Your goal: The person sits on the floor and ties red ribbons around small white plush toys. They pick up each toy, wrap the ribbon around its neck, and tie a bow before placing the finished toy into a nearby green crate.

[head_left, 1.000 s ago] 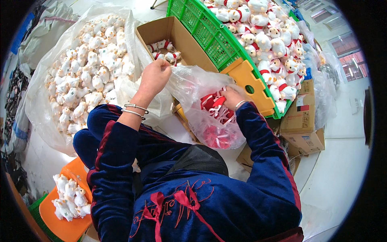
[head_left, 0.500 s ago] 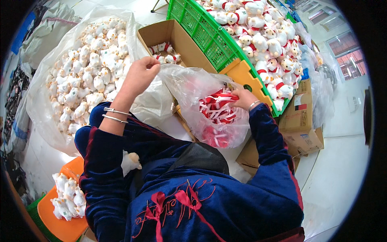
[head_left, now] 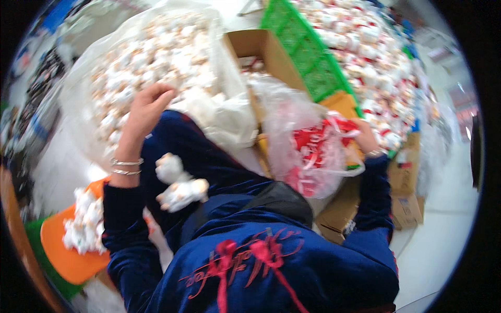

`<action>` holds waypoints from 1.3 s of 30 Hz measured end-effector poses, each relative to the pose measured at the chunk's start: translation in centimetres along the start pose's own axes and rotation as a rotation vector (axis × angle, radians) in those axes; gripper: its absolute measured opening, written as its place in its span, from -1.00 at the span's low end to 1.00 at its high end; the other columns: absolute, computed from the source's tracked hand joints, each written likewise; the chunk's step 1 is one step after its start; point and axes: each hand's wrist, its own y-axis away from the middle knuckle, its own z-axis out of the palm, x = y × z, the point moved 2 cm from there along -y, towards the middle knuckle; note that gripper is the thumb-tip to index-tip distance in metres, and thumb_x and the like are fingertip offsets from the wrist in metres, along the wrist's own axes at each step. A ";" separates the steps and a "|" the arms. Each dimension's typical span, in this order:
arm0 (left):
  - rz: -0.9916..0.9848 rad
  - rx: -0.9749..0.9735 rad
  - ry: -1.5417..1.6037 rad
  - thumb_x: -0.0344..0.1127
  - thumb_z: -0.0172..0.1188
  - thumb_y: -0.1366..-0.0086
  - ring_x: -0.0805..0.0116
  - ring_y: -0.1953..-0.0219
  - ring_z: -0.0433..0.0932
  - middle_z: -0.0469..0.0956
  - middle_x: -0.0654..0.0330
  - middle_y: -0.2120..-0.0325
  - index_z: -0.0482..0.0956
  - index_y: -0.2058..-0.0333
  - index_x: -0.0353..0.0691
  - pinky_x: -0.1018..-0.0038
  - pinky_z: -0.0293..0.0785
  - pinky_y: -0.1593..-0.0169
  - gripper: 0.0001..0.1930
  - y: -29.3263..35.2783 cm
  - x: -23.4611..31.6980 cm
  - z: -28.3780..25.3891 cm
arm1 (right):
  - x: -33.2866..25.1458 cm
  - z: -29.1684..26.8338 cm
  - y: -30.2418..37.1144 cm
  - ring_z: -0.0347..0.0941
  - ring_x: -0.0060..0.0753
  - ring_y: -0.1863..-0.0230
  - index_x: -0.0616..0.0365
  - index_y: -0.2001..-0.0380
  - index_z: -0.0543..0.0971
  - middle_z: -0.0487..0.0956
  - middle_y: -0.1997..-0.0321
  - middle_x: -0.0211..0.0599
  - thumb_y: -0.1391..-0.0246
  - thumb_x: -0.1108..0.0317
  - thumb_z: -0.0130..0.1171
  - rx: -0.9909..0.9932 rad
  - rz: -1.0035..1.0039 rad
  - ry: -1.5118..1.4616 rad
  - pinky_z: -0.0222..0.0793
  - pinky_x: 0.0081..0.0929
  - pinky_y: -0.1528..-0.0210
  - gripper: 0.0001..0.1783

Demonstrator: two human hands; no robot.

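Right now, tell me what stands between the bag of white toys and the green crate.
In the head view, an open cardboard box stands between them.

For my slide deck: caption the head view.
Left hand near a large bag of white plush toys, right hand at a clear bag of red pieces.

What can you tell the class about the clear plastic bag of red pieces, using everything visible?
The bag looks like thin, crumpled, cloudy see-through plastic. It sits on the person's side of the cardboard box, its upper end overlapping the box in view. Tangled red pieces with white strips show inside, paler through the lower wall. The right hand is at its right side; blur hides whether it touches the plastic.
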 end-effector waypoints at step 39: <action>-0.130 -0.302 -0.456 -0.11 0.29 -0.24 0.13 0.26 0.61 0.56 0.12 0.34 0.63 0.27 -0.20 0.31 0.53 0.21 -0.73 22.3 1.7 6.0 | -28.4 26.8 -5.8 0.44 -0.06 0.17 0.17 0.33 0.56 0.45 0.24 -0.18 0.03 0.45 0.36 -0.645 -0.804 -0.040 0.40 -0.29 0.15 -0.81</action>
